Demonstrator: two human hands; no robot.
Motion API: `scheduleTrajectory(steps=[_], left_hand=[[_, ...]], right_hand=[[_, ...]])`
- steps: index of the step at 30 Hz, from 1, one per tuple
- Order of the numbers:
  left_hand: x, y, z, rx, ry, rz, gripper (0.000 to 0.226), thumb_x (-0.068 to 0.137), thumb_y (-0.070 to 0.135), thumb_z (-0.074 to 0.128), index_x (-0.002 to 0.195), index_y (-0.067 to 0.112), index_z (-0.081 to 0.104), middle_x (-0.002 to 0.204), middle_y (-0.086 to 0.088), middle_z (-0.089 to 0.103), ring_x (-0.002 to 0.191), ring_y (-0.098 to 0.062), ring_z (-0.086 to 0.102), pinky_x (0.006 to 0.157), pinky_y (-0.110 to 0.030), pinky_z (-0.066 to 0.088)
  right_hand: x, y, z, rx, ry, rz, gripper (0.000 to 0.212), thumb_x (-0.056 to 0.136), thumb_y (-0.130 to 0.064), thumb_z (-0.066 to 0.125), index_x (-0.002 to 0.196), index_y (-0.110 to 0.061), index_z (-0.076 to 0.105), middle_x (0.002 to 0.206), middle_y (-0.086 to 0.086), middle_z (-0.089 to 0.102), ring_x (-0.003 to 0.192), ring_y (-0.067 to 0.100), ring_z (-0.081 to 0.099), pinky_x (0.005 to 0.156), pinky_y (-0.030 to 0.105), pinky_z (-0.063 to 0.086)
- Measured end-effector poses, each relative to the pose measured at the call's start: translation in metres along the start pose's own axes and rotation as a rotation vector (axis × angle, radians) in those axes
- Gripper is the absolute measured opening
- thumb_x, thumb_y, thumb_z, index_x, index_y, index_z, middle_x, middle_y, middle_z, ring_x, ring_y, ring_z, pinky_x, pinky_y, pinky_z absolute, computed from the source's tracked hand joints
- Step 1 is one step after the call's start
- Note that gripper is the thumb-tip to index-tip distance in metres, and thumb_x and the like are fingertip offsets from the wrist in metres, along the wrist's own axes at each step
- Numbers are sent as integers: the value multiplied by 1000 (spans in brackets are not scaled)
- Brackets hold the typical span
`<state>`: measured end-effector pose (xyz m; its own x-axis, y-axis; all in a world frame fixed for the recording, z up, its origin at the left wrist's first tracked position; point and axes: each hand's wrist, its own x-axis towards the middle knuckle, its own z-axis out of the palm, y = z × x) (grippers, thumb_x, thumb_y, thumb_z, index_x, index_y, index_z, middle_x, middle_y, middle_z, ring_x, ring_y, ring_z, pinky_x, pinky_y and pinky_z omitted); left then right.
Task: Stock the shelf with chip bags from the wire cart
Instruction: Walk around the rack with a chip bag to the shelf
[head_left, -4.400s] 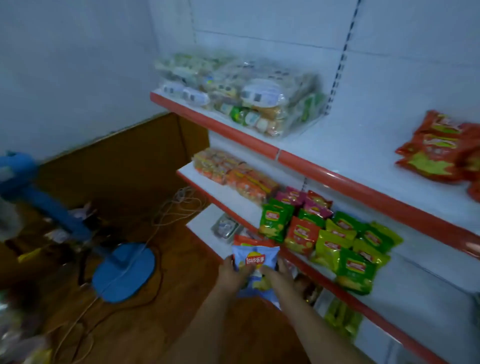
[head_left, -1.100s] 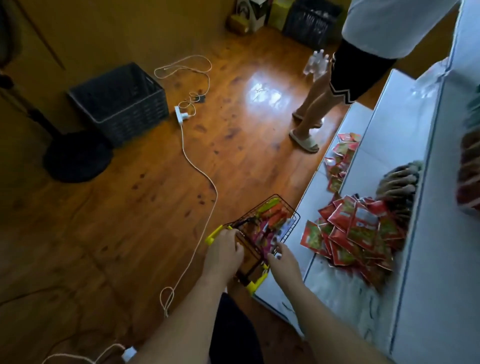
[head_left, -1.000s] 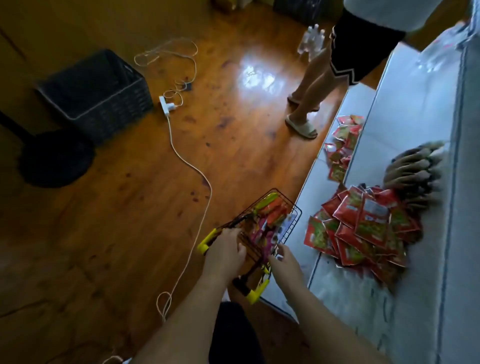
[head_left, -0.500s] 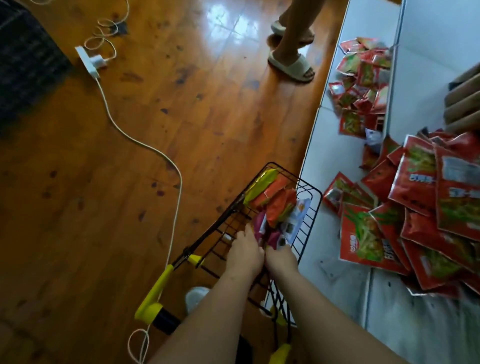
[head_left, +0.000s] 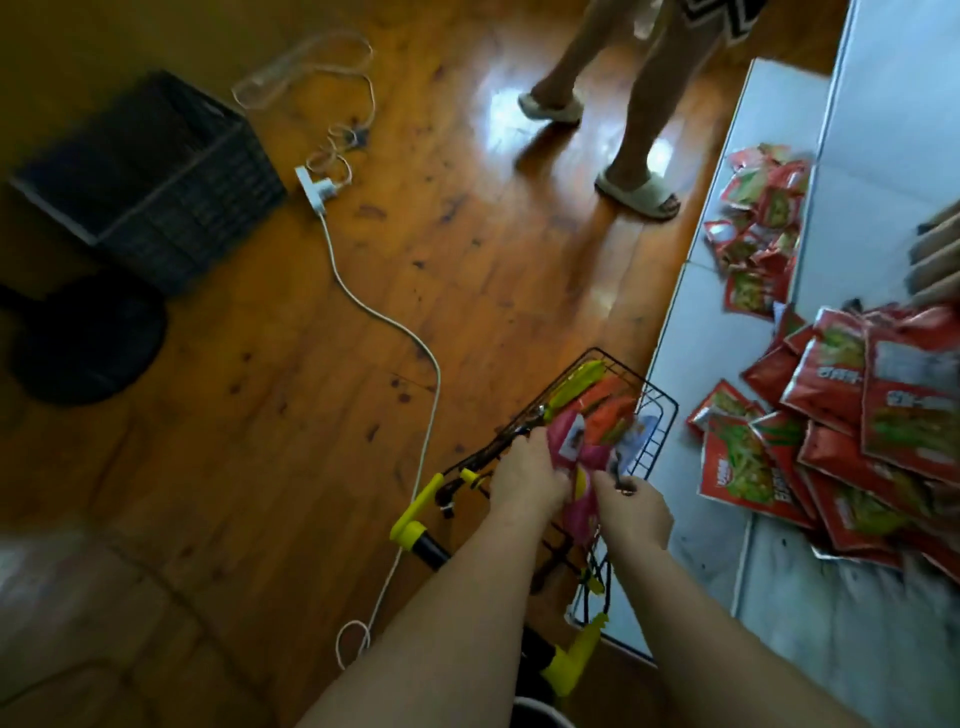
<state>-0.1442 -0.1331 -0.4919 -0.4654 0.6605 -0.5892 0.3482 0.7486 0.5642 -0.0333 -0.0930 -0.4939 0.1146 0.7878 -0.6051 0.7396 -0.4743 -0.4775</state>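
1. My left hand (head_left: 527, 475) and right hand (head_left: 634, 506) both grasp a pink chip bag (head_left: 574, 467), one on each side, fingers curled round its edges.
2. The bag sits over the small black wire cart with yellow handle ends (head_left: 660, 410), partly above the rim; I can't tell whether it touches the bags below.
3. In the cart: a yellow-green bag (head_left: 576, 387) along the left wall, orange bags (head_left: 610, 408) beside it, a pale blue bag (head_left: 641, 434) toward the right wall.
4. The cart stands on the wooden floor (head_left: 311, 441), just beside the low white shelf (head_left: 691, 338).
5. Red snack packets (head_left: 841, 431) are heaped on the shelf, right of the cart.
6. A white power cable (head_left: 395, 327) runs across the floor to the left; a black crate (head_left: 150, 176) is far left.
7. Another person's legs in pale slippers (head_left: 636, 192) stand near the shelf's far end.
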Motion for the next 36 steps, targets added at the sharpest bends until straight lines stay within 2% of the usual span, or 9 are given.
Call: scheduleTrajectory(steps=[4,7,15,19,24,28,31,33,36], left_hand=[[-98,29,-57,-133,-14,64,23,83,38,55,97,21,59,98,-7,66,90,-30,63,78,-38,55],[-177,44,-95,-259,20,19,38,90,29,45,120,15,62,119,-14,65,110,-33,59,91,-35,47],[-335,83,-156,-225,118,148,30,87,13,63,116,13,60,114,-5,68,110,-24,63,95,-32,49],[-388,110,-163,25,206,281,27,85,28,70,109,19,63,114,-4,58,110,-23,57,98,-29,43],[-466,160,-164,-108,65,373,50,79,30,80,106,18,40,95,5,55,92,-14,55,67,-18,44],[-537,217,-121,-109,-72,517,70,73,40,84,126,22,42,108,5,59,101,-13,60,70,-7,44],[-586,249,-53,-32,-163,640,51,64,56,85,101,30,62,101,2,67,96,-17,66,84,-25,54],[-625,263,3,-106,-267,677,39,64,44,89,90,24,67,88,3,75,85,-15,72,82,-34,59],[-705,275,90,-124,-505,747,42,72,19,88,104,18,61,84,13,73,79,-4,69,64,-10,53]], right_hand=[[-90,-17,-55,255,-141,-59,28,93,-41,53,103,-18,67,100,7,67,90,24,61,78,39,50],[-158,-28,-100,387,-287,-58,25,96,-40,50,112,-24,60,116,9,64,102,26,60,92,46,51],[-328,-33,-248,435,-440,-203,25,96,-50,48,111,-32,58,111,-4,60,99,15,59,70,26,42],[-365,-19,-298,419,-439,-301,55,72,-67,58,119,-38,58,129,2,60,116,24,58,99,41,47],[-406,17,-381,495,-395,-387,33,79,-67,61,103,-45,65,115,1,66,102,21,64,82,36,56],[-432,83,-459,611,-271,-403,40,87,-60,56,104,-26,65,99,6,73,89,21,70,72,31,57],[-450,158,-511,709,-145,-380,31,91,-54,50,97,-26,62,97,5,71,85,17,69,71,30,56],[-464,220,-543,837,-73,-340,44,82,-59,56,107,-23,64,102,4,72,90,17,70,81,34,56],[-499,321,-588,1017,47,-239,59,79,-61,56,114,-14,65,96,5,74,92,19,71,86,36,56]])
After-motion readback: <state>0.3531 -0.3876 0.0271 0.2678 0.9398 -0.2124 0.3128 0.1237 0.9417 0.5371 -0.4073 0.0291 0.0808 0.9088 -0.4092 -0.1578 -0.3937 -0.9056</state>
